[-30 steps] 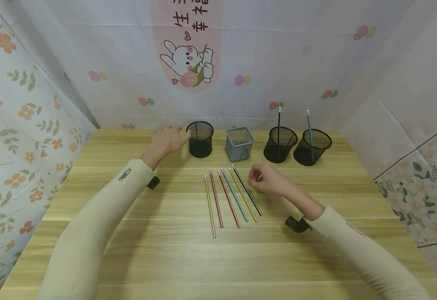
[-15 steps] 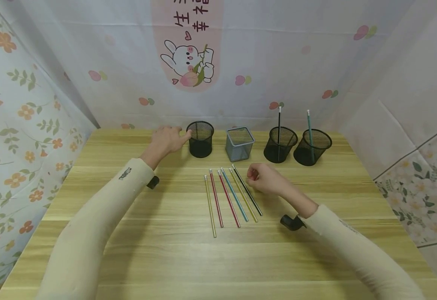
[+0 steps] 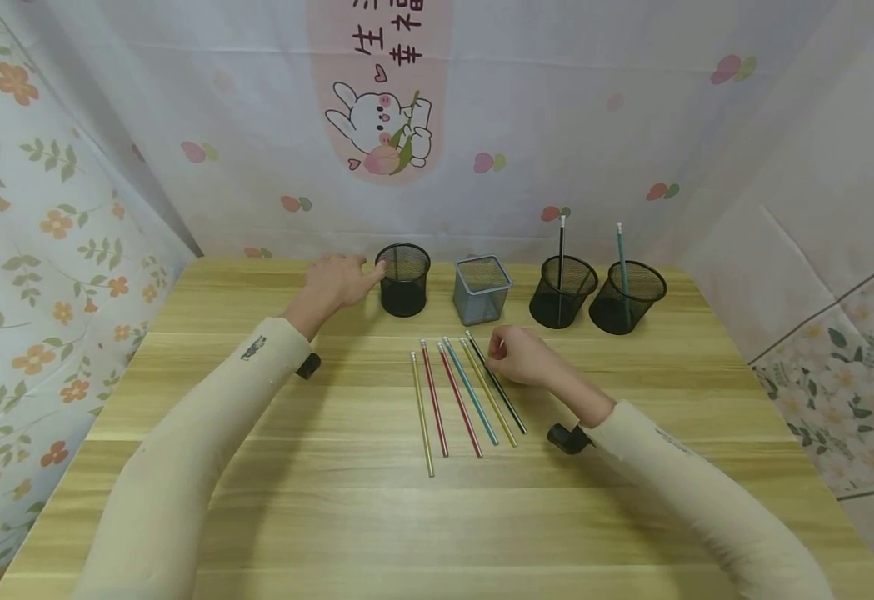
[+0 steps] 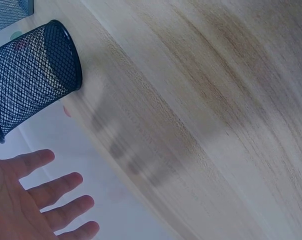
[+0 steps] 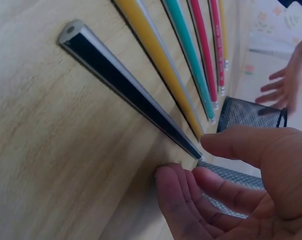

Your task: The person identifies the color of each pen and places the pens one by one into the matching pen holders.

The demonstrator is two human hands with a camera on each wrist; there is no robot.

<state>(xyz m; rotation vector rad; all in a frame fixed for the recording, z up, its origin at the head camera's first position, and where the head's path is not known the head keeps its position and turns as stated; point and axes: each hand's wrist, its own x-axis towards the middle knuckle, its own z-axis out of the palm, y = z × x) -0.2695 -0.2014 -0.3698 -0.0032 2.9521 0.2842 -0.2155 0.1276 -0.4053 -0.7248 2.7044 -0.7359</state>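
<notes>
My right hand (image 3: pixel 526 357) hovers over the upper part of a black pencil (image 5: pixel 123 86). In the right wrist view its thumb and forefinger are apart, near the pencil's eraser end, and the other fingers curl loosely. Left of that pencil lie a yellow pencil (image 3: pixel 491 392), a blue pencil (image 3: pixel 472 393), two red pencils (image 3: pixel 461 404) and another yellow pencil (image 3: pixel 422 417). My left hand (image 3: pixel 335 283) is beside a black round mesh pen holder (image 3: pixel 404 296), fingers spread. Its thumb is by the rim; whether it touches I cannot tell.
A grey square mesh holder (image 3: pixel 481 306) stands right of the black one. Farther right are two black round holders, one with a black pencil (image 3: pixel 561 237) upright, the other with a green pencil (image 3: pixel 621 246). A printed curtain (image 3: pixel 541 108) hangs behind the wooden table (image 3: pixel 317 500).
My right hand has moved slightly left, from beside the black pencil to over its upper part. My left hand stays by the black holder, and the pencils lie as before.
</notes>
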